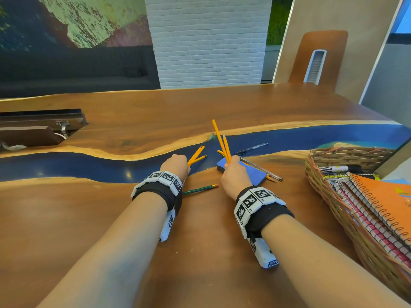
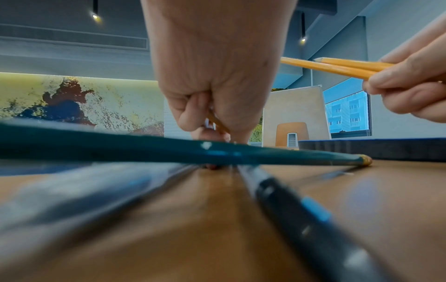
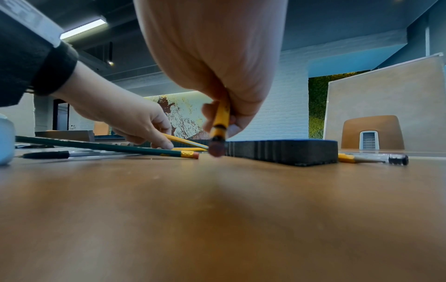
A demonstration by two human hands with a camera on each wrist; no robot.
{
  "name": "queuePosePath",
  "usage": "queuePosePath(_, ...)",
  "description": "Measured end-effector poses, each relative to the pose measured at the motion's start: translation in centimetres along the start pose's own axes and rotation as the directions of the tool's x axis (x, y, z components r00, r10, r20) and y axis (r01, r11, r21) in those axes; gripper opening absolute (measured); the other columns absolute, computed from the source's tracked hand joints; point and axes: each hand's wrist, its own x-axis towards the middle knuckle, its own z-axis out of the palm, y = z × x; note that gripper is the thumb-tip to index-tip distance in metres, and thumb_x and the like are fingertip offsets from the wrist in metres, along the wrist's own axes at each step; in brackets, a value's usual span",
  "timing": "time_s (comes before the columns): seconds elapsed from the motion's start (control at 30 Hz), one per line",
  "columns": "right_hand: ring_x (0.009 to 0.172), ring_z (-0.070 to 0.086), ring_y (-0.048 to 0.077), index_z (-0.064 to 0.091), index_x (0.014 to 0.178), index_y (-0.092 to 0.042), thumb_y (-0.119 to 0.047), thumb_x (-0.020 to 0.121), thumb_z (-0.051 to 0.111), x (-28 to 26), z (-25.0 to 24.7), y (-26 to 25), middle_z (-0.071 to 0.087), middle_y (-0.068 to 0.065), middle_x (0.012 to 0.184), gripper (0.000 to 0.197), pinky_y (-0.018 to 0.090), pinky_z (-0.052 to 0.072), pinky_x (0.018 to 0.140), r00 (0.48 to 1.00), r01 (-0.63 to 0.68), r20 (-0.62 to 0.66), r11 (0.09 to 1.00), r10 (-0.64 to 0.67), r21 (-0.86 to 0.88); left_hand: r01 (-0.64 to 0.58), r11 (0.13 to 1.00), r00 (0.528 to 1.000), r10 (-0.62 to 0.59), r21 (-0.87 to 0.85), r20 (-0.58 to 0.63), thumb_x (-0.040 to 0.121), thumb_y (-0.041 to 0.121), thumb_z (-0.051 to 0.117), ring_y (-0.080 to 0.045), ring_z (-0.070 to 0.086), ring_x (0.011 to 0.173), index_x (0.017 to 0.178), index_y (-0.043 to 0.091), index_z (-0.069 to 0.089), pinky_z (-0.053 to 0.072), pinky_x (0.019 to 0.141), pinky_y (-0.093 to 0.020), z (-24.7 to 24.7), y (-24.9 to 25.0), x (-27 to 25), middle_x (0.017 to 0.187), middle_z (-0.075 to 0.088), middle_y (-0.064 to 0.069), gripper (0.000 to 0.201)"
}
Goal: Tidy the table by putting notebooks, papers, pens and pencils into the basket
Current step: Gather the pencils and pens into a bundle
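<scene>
A green pencil [image 1: 200,189] is lying on the table [image 1: 200,252] nearest, between the wrists. The right hand [image 1: 234,174] is gripping two yellow pencils [image 1: 222,142] upright beside the eraser [image 1: 244,172]. The left hand [image 1: 175,164] is curling its fingers round two more [image 1: 196,157]. Two pens [image 1: 252,148] are lying beyond. The basket [image 1: 329,192], far right, is holding notebooks [image 1: 378,203].

Wooden tabletop [image 1: 200,252] with a blue resin strip. Lying on it: green pencil [image 1: 200,188], blue foam block [image 1: 242,173], clear pen [image 1: 260,168] beside the block, dark pen [image 1: 252,148] on the strip, wicker basket [image 1: 333,196] at right.
</scene>
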Motion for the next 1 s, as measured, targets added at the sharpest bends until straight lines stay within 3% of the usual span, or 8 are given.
queuePosePath(0.17,0.103,0.052,0.031,0.043,0.120,0.000,-0.010,0.099,0.035,0.4,-0.1,0.1,0.053,0.018,0.117,0.025,0.031,0.035,0.073,1.000,0.012,-0.014,1.000,-0.012,-0.004,0.035,0.999,0.999,-0.036,0.024,0.027,0.098,0.025,0.048,-0.025,0.050,0.072,0.103,0.000,0.060,0.041,0.063,-0.031,-0.1,0.1,-0.3,0.069,0.045,-0.004,0.028)
queuePosePath(0.33,0.086,0.051,0.028,0.041,0.120,-0.001,-0.003,0.097,0.038,0.3,-0.3,0.1,0.056,0.016,0.106,0.024,0.033,0.037,0.068,1.000,0.008,-0.030,1.000,-0.007,0.003,0.093,0.995,0.993,-0.090,-0.028,0.073,0.096,0.024,0.049,-0.017,0.043,0.055,0.079,0.007,0.050,0.038,0.054,-0.027,0.1,0.4,-0.5,0.065,0.042,-0.002,0.024)
queuePosePath(0.47,0.083,0.054,0.028,0.039,0.119,-0.002,-0.003,0.096,0.039,0.4,-0.1,0.1,0.053,0.011,0.090,0.023,0.035,0.043,0.069,0.999,0.011,-0.044,0.999,-0.009,0.039,0.100,0.992,0.991,-0.093,-0.072,0.100,0.096,0.020,0.047,-0.019,0.045,0.059,0.064,0.010,0.041,0.042,0.069,-0.033,-0.1,0.6,-0.6,0.063,0.041,-0.002,0.034)
queuePosePath(0.57,0.076,0.048,0.025,0.039,0.117,-0.003,-0.004,0.097,0.038,0.5,-0.1,0.1,0.042,0.001,0.072,0.020,0.032,0.037,0.064,0.999,0.023,-0.037,0.998,-0.021,0.061,0.087,0.993,0.993,-0.079,-0.084,0.092,0.098,0.020,0.044,-0.028,0.056,0.078,0.079,0.006,0.050,0.042,0.071,-0.034,-0.4,0.8,-1.1,0.073,0.051,-0.006,0.025)
queuePosePath(0.67,0.088,0.054,0.027,0.041,0.117,-0.002,-0.002,0.097,0.037,0.5,-0.1,0.0,0.048,0.003,0.087,0.020,0.033,0.040,0.069,0.999,0.047,-0.027,0.991,-0.044,0.125,0.093,0.961,0.994,-0.104,-0.259,-0.027,0.101,0.023,0.039,-0.033,0.060,0.095,0.109,-0.002,0.049,0.043,0.071,-0.036,-0.5,0.9,-1.1,0.102,0.059,-0.018,0.028)
queuePosePath(0.77,0.090,0.053,0.021,0.043,0.117,-0.003,-0.003,0.097,0.036,0.7,0.4,-0.2,0.050,0.005,0.101,0.022,0.036,0.047,0.078,0.998,0.062,-0.003,0.958,-0.064,0.279,-0.063,0.887,0.984,-0.022,-0.457,-0.179,0.102,0.024,0.035,-0.026,0.051,0.068,0.103,0.001,0.048,0.037,0.057,-0.032,-0.5,1.5,-1.4,0.090,0.054,-0.018,0.026)
queuePosePath(0.9,0.082,0.054,0.018,0.050,0.109,-0.004,-0.004,0.097,0.036,0.7,0.0,-0.7,0.055,0.006,0.091,0.019,0.035,0.048,0.082,0.995,0.103,-0.055,0.918,-0.089,0.382,-0.338,0.747,0.929,0.167,-0.572,-0.330,0.101,0.021,0.038,-0.030,0.057,0.066,0.092,0.004,0.049,0.045,0.060,-0.035,-0.4,2.7,-2.8,0.076,0.059,-0.013,0.021)
queuePosePath(1.0,0.084,0.058,0.019,0.053,0.110,-0.007,-0.010,0.098,0.040,0.8,-0.1,-0.9,0.058,0.007,0.092,0.018,0.035,0.049,0.082,0.989,0.142,-0.089,0.913,-0.117,0.381,-0.393,0.693,0.916,0.237,-0.604,-0.324,0.100,0.019,0.041,-0.018,0.063,0.059,0.092,0.006,0.052,0.046,0.058,-0.012,-0.5,3.2,-3.8,0.064,0.061,-0.005,0.020)
